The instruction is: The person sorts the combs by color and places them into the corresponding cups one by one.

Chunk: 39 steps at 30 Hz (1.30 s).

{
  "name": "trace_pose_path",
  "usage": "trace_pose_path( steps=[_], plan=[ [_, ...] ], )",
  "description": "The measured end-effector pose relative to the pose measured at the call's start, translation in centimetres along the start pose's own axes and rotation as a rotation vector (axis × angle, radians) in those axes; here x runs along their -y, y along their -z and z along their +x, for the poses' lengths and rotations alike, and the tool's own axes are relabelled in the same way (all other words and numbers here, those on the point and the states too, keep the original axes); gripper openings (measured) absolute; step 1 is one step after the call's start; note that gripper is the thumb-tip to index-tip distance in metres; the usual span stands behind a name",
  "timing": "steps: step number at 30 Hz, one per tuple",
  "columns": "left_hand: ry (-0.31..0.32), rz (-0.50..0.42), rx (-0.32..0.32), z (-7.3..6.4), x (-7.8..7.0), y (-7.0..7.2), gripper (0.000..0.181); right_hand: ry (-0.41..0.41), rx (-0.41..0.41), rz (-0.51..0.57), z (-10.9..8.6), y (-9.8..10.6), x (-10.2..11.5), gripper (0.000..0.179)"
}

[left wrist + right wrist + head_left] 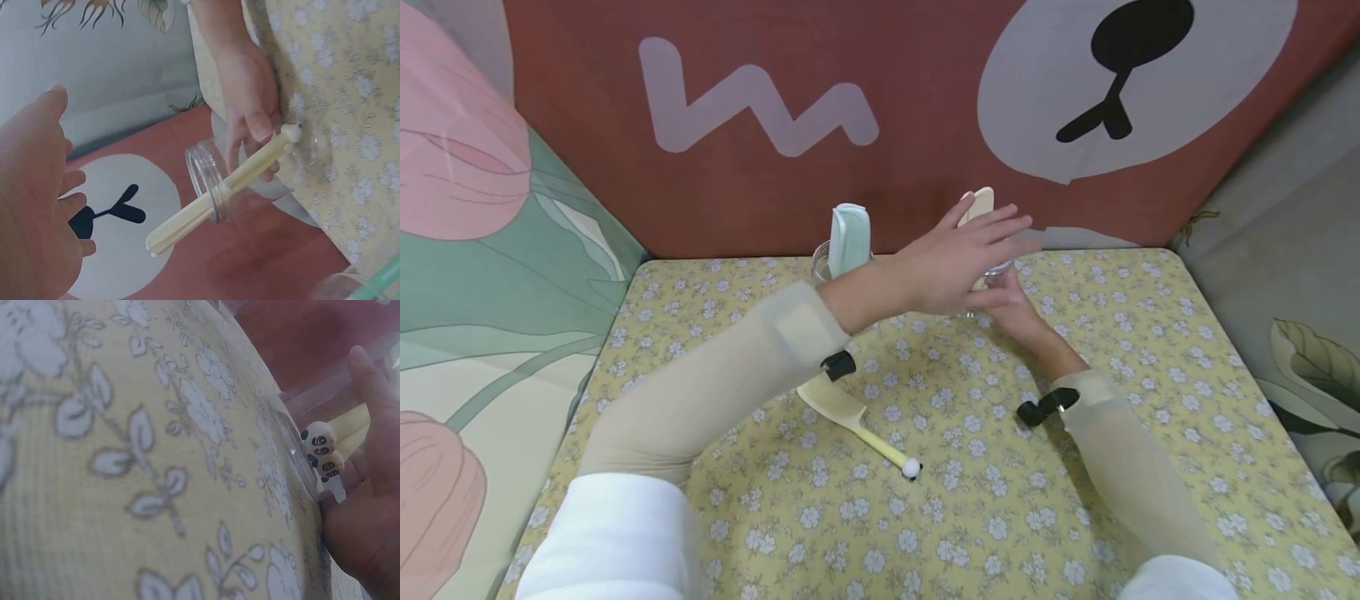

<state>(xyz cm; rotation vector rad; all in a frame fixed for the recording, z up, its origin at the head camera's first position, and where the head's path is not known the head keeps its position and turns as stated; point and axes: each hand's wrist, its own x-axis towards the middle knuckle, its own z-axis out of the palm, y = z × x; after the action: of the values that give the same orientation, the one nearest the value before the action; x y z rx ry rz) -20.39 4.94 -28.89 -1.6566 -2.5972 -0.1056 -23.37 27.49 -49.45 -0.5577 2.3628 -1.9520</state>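
Note:
My right hand (1015, 310) grips a clear jar (250, 203) around its side, close over the table. Inside the jar stand pale yellow combs (181, 224), teeth ends sticking out past the rim. Their handles end in small panda heads (326, 453), seen through the jar wall in the right wrist view. Beside the jar's mouth is my left hand (951, 262), fingers spread and holding nothing. In the head view it partly hides the jar and combs. Another pale yellow comb (838, 406) lies on the table below my left forearm.
Left of my hands, at the back of the table (970, 517), a second clear jar (820, 265) holds light blue-green combs (850, 237). A printed fabric wall (925, 167) rises right behind the table's back edge, with more printed fabric at both sides.

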Motion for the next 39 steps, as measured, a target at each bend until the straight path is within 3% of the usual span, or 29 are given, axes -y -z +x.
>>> trace_pose_path(
  steps=[6, 13, 26, 31, 39],
  plan=[
    [-0.037, -0.033, -0.002, -3.1, 0.0, -1.0, 0.071, -0.002, 0.011, 0.100, 0.0, -0.2, -0.5, 0.087],
    [-0.035, -0.056, -0.026, -7.3, 0.5, -2.2, 0.069, 0.062, 0.012, 0.237, 0.7, -0.4, -0.6, 0.088],
    [-0.008, -0.103, -0.047, -12.6, 0.7, -4.3, 0.067, 0.052, -0.019, 0.185, 0.8, -0.5, -0.8, 0.092],
    [0.050, -0.166, -0.076, -15.0, 1.1, -5.9, 0.065, 0.024, -0.032, 0.165, 0.6, -0.6, -0.6, 0.092],
    [0.151, -0.285, -0.047, -18.1, 1.5, -9.0, 0.064, 0.048, -0.015, 0.169, 0.6, -0.4, -0.8, 0.089]
  ],
)
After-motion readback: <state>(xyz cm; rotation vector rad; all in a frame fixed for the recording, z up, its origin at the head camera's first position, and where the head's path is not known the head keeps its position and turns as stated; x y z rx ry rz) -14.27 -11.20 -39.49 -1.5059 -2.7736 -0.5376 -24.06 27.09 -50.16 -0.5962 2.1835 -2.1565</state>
